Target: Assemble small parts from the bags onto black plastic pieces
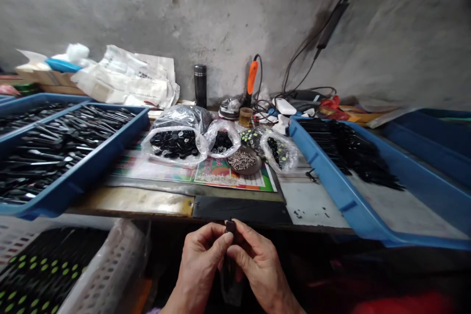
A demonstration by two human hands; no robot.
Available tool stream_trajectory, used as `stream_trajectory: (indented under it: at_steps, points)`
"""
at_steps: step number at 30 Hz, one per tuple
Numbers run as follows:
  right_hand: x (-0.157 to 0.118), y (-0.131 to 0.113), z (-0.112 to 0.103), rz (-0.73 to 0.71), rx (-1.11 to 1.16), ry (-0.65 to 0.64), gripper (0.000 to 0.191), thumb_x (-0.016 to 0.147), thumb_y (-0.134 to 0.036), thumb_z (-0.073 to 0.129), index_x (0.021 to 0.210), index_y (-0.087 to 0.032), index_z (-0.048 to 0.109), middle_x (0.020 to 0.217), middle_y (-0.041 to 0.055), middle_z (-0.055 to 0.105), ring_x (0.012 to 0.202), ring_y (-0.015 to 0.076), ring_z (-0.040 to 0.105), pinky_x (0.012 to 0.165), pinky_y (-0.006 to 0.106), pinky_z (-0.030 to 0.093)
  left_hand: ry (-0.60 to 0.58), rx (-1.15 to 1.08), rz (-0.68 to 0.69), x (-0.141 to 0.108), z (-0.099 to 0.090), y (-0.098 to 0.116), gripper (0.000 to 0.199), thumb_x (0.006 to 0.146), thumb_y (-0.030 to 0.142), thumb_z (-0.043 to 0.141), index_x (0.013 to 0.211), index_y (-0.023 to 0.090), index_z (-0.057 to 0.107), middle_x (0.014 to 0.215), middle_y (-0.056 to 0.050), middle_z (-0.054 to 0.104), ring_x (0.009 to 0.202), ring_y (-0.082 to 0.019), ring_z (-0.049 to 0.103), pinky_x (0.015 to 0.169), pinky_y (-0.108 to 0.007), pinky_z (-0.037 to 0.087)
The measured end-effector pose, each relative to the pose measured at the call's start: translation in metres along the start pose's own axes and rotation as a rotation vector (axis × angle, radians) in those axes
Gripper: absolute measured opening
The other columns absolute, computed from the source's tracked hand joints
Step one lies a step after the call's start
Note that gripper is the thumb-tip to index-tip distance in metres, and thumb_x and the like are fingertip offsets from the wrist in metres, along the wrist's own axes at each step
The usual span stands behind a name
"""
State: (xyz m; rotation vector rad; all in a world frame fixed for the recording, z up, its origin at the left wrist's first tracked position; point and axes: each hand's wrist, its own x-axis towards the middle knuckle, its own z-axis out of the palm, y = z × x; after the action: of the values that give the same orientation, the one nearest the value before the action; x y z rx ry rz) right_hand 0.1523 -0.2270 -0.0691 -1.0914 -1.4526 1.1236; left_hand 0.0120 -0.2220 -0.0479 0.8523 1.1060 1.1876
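Observation:
Just in front of the table edge, a small black part (pixel 230 226) is pinched between the fingertips of both hands. My left hand (pixel 203 260) closes on it from the left, thumb on its near side. From the right, my right hand (pixel 257 260) grips it with thumb and index finger. A dark, blurred length hangs below, between the palms; its shape is unclear. Beyond the hands, on the table, are a dish of small metal screws (pixel 242 161) and open plastic bags of black round pieces (pixel 174 143).
Blue trays of black parts stand left (pixel 91 169) and right (pixel 331 181). A white basket (pixel 105 265) is at lower left. A black cylinder (pixel 200 86) and an orange-handled tool (pixel 252 77) stand by the wall, with cables and papers nearby.

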Motion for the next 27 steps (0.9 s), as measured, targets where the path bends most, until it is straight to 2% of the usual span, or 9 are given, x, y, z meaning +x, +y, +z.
stream_trajectory:
  at_steps: [2,3,5,8,12,18,21,24,27]
  points:
    - [0.001,-0.002,-0.003,-0.04,-0.072,0.007,0.041,0.087,-0.05,0.069,0.117,-0.021,0.071,0.11,0.0102,0.071,0.096,0.0255,0.068,0.078,0.029,0.059,-0.003,0.012,0.021,0.0,0.0,-0.001,0.035,0.065,0.046,0.084,0.068,0.013,0.075,0.053,0.002,0.058,0.043,-0.006,0.042,0.043,-0.018,0.034]
    - [0.002,-0.005,-0.005,-0.049,-0.088,-0.004,0.041,0.087,-0.051,0.068,0.115,-0.021,0.072,0.107,0.0101,0.071,0.098,0.0257,0.067,0.079,0.029,0.058,-0.002,0.027,0.035,-0.001,0.0,-0.002,0.034,0.066,0.046,0.083,0.069,0.013,0.074,0.054,0.001,0.059,0.044,-0.007,0.041,0.043,-0.018,0.033]
    - [0.007,-0.011,-0.009,-0.031,-0.084,-0.051,0.04,0.089,-0.051,0.064,0.11,-0.018,0.071,0.097,0.0085,0.068,0.082,0.0212,0.068,0.063,0.024,0.056,0.0,0.07,0.054,-0.001,-0.001,-0.004,0.033,0.067,0.045,0.082,0.068,0.013,0.073,0.057,0.001,0.06,0.046,-0.007,0.04,0.043,-0.018,0.033]
    - [0.017,-0.023,-0.014,0.046,-0.103,-0.119,0.03,0.092,-0.045,0.058,0.093,-0.016,0.066,0.078,0.0016,0.058,0.053,0.0107,0.053,0.044,0.018,0.043,-0.025,0.154,0.058,-0.002,-0.004,-0.011,0.032,0.072,0.044,0.078,0.067,0.013,0.071,0.056,0.001,0.057,0.05,-0.008,0.04,0.047,-0.018,0.034]
    - [0.024,-0.029,-0.014,0.112,-0.215,-0.212,0.026,0.091,-0.037,0.054,0.074,-0.017,0.053,0.063,-0.0031,0.047,0.048,0.0084,0.044,0.041,0.017,0.034,-0.045,0.218,0.109,-0.002,-0.009,-0.027,0.033,0.079,0.044,0.071,0.068,0.013,0.07,0.061,-0.002,0.06,0.058,-0.012,0.047,0.055,-0.021,0.038]
    - [0.023,-0.023,-0.008,0.061,-0.215,-0.19,0.032,0.092,-0.046,0.05,0.076,-0.018,0.05,0.063,-0.0037,0.043,0.048,0.008,0.035,0.041,0.018,0.028,-0.04,0.187,0.212,0.001,-0.008,-0.026,0.037,0.078,0.049,0.072,0.066,0.014,0.067,0.06,0.0,0.057,0.058,-0.012,0.046,0.054,-0.022,0.037]
    - [0.026,-0.025,-0.006,0.088,-0.166,-0.188,0.037,0.092,-0.052,0.051,0.076,-0.018,0.05,0.063,-0.0035,0.043,0.05,0.0084,0.037,0.042,0.018,0.03,-0.118,0.036,0.099,0.001,-0.003,-0.014,0.04,0.076,0.054,0.074,0.071,0.016,0.064,0.061,-0.001,0.061,0.055,-0.013,0.053,0.053,-0.023,0.042]
    - [0.03,-0.024,-0.004,0.15,-0.098,-0.204,0.043,0.09,-0.059,0.053,0.075,-0.019,0.049,0.059,-0.005,0.042,0.045,0.0073,0.036,0.039,0.018,0.027,-0.184,-0.118,-0.05,0.002,-0.001,-0.007,0.045,0.071,0.057,0.078,0.074,0.016,0.06,0.054,0.001,0.06,0.043,-0.009,0.05,0.045,-0.02,0.037]
    - [0.033,-0.02,0.0,0.188,-0.046,-0.21,0.045,0.088,-0.063,0.054,0.076,-0.02,0.048,0.053,-0.006,0.043,0.039,0.0064,0.035,0.037,0.018,0.025,-0.17,-0.184,-0.037,0.005,-0.005,-0.007,0.049,0.064,0.057,0.083,0.07,0.014,0.06,0.055,0.0,0.062,0.042,-0.006,0.049,0.044,-0.018,0.035]
